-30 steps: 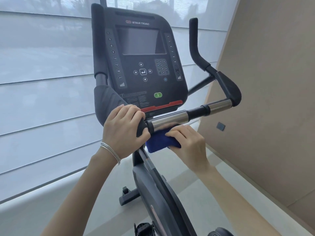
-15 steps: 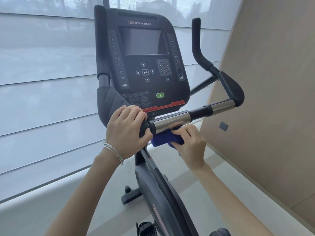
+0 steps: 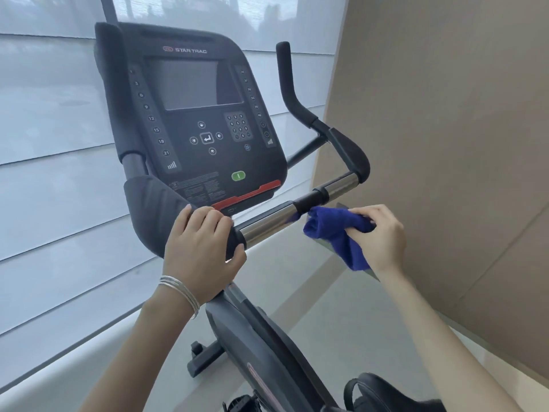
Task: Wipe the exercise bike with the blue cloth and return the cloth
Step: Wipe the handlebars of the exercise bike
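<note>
The black exercise bike (image 3: pixel 205 120) fills the middle of the view, its console facing me. A chrome and black handlebar (image 3: pixel 267 223) runs across below the console. My left hand (image 3: pixel 202 251) grips the black padded part of that bar at its left end. My right hand (image 3: pixel 380 233) holds the bunched blue cloth (image 3: pixel 335 230) just right of and slightly below the bar. The cloth's upper tip touches the black collar between the two chrome sections. A loose corner of the cloth hangs down.
A white window blind (image 3: pixel 53 173) covers the left and back. A beige wall panel (image 3: pixel 445 114) stands close on the right. The right handlebar horn (image 3: pixel 289 84) rises beside the console. Grey floor (image 3: pixel 320 328) and a pedal (image 3: pixel 374 391) lie below.
My right hand has slid the cloth rightward along the bar, from under the left chrome section out to the black collar. My left hand has kept its grip.
</note>
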### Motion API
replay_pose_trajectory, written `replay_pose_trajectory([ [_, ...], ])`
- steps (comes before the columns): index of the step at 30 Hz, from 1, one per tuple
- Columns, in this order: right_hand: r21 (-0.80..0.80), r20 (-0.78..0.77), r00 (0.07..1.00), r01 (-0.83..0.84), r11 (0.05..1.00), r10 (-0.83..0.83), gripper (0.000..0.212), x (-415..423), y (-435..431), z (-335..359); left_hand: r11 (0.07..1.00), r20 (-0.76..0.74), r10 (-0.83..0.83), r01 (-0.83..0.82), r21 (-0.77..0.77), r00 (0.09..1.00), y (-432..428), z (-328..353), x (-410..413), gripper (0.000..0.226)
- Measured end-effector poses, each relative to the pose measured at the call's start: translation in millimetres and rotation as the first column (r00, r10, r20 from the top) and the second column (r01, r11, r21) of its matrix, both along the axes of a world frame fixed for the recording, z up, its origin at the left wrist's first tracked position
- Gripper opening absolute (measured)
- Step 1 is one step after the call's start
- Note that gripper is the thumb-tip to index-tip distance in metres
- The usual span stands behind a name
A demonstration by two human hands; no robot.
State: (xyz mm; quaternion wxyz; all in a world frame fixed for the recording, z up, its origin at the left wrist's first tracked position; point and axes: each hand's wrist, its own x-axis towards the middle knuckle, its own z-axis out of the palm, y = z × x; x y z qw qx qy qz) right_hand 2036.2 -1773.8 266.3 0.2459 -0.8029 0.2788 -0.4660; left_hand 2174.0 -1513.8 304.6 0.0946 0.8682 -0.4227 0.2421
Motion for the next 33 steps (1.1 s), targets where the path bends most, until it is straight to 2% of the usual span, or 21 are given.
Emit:
replay_pose_trajectory([
  [2, 0.009, 0.036, 0.999, 0.028, 1.000, -0.028, 0.030, -16.0, -8.2, 11.7, 1.000, -0.026, -0.017, 0.018, 0.011, 1.000, -10.2, 0.4, -1.1, 0.033],
  [5, -0.014, 0.113, 0.991, 0.072, 0.997, -0.070, 0.029, -28.6, -19.7, 37.5, 0.994, -0.075, -0.038, 0.046, 0.098, 0.996, -30.4, -0.8, -3.1, 0.037],
  [9, -0.109, 0.113, 0.990, 0.091, 0.990, -0.079, 0.027, -21.8, -36.7, 70.5, 0.993, -0.102, -0.070, 0.079, 0.087, 0.992, -59.0, -1.3, -2.6, 0.037],
  [12, -0.188, 0.041, 0.998, 0.043, 0.981, -0.036, 0.026, 1.8, -42.0, 77.7, 0.996, -0.118, -0.056, 0.064, 0.066, 0.991, -78.4, -2.0, 0.1, 0.032],
  [15, -0.364, -0.168, 0.986, -0.061, 0.930, -0.001, 0.039, 34.7, -41.6, 63.2, 0.998, -0.155, -0.036, 0.044, 0.049, 0.987, -96.3, -5.0, 0.7, 0.030],
  [16, -0.370, -0.216, 0.975, -0.123, 0.921, 0.044, 0.042, 42.3, -44.3, 55.3, 0.998, -0.154, -0.037, 0.044, 0.046, 0.987, -101.5, -6.2, 1.2, 0.030],
  [19, -0.206, -0.212, 0.946, -0.289, 0.935, 0.246, 0.044, 51.8, -58.9, 36.1, 0.999, -0.118, -0.015, 0.019, 0.031, 0.993, -115.5, -8.3, 3.5, 0.030],
  [21, -0.239, -0.201, 0.940, -0.321, 0.917, 0.276, 0.043, 54.9, -66.7, 27.5, 1.000, -0.108, 0.006, -0.003, 0.028, 0.994, -125.3, -9.3, 2.5, 0.029],
  [25, -0.339, -0.199, 0.950, -0.299, 0.892, 0.242, 0.035, 61.2, -80.6, 18.0, 0.999, -0.102, 0.013, -0.008, 0.048, 0.995, -145.3, -11.7, 0.4, 0.028],
  [27, -0.308, -0.173, 0.966, -0.239, 0.921, 0.193, 0.029, 62.2, -101.8, 18.8, 1.000, -0.099, 0.008, -0.005, 0.027, 0.995, -150.2, -10.8, 2.2, 0.028],
  [30, -0.183, -0.146, 0.987, -0.089, 0.979, 0.063, 0.029, 61.1, -138.2, 25.6, 1.000, -0.102, -0.005, 0.005, -0.006, 0.995, -151.7, -10.3, 3.3, 0.026],
  [33, -0.180, -0.135, 0.990, -0.058, 0.982, 0.034, 0.027, 61.9, -139.0, 24.8, 1.000, -0.087, -0.009, 0.008, -0.014, 0.996, -151.4, -10.7, 2.8, 0.025],
])
